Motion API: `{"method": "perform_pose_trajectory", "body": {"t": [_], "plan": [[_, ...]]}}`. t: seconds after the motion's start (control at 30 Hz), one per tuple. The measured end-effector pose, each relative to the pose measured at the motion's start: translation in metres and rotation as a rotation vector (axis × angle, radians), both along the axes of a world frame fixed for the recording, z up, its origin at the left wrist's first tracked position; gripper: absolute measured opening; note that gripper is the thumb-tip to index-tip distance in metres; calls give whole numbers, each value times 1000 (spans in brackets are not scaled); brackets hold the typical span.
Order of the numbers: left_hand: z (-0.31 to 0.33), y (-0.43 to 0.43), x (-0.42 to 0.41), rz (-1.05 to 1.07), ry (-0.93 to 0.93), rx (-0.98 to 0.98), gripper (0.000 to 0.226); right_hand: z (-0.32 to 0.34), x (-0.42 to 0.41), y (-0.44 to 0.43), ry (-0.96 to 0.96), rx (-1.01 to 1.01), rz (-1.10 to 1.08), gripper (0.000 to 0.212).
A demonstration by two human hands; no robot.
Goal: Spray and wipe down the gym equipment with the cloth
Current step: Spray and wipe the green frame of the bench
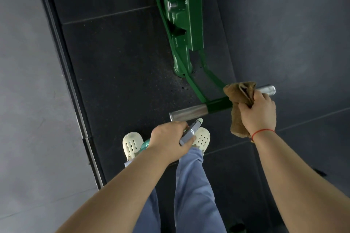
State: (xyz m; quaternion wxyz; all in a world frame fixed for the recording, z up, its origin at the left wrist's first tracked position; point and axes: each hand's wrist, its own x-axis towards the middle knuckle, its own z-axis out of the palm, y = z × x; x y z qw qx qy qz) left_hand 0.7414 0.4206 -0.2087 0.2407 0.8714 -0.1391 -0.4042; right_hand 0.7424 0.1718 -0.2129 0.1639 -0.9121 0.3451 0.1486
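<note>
The cross handle of the green-painted steel gym machine [180, 15] runs across the middle of the frame, rising a little toward the right. It has a green centre sleeve and a bare chrome tube at each end.

The right hand [257, 113] has its grip closed round a crumpled brown terry cloth [238, 92]. It presses the cloth onto the handle between the green sleeve and the right chrome end [268, 90], and the cloth's tail hangs below the wrist.

The left chrome end [187, 113] lies along the same axis, toward frame centre. It is well apart from the cloth and just above the left hand [168, 138]. That hand's grip is wrapped round the grey-blue trigger head of a teal spray bottle [189, 132], whose nozzle points up at that tube.

In my judgement the next wipe has to slide the cloth leftward along the bar's length, over the sleeve. The left hand is nearer the left chrome end but is occupied with the sprayer.
</note>
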Motion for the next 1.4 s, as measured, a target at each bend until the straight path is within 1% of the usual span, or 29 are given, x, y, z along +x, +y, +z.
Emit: {"method": "perform_pose_trajectory", "body": {"t": [0.07,0.13,0.27,0.4,0.53,0.6,0.67,0.77,0.9,1.03,1.1,1.17,1.23,1.3,1.4], "plan": [[-1,-18,-2,-9,3,34,33,3,-5,-9,-72,53,-134,18],[-1,-36,-5,-27,-19,74,37,6,-11,-16,-133,105,-234,18],[-1,-68,-6,14,-18,138,39,8,-23,-26,-184,179,-329,11],[-1,-85,-5,25,-9,173,36,1,-29,-32,-212,188,-337,20],[-4,-84,-4,71,35,184,31,-13,-28,-28,-301,171,-355,30],[-4,-80,-2,96,55,180,28,-23,-26,-20,-316,172,-347,40],[-2,-75,1,89,64,193,26,-34,-22,-9,-293,156,-305,51],[-2,-69,3,44,37,218,28,-44,-15,5,-274,87,-278,57],[-2,-63,5,70,55,188,30,-44,-12,5,-270,77,-298,57],[-1,-56,6,108,66,131,23,-45,-15,6,-256,76,-278,54],[-2,-49,7,132,64,126,23,-45,-16,16,-232,77,-274,54],[-3,-39,7,167,67,121,26,-43,-18,37,-201,83,-226,53],[-2,-27,8,211,66,118,27,-42,-23,64,-167,117,-133,48],[-3,-12,9,251,61,119,20,-42,-29,94,-152,170,-49,45],[-4,11,9,276,31,117,14,-44,-35,126,-177,198,13,43]]}}
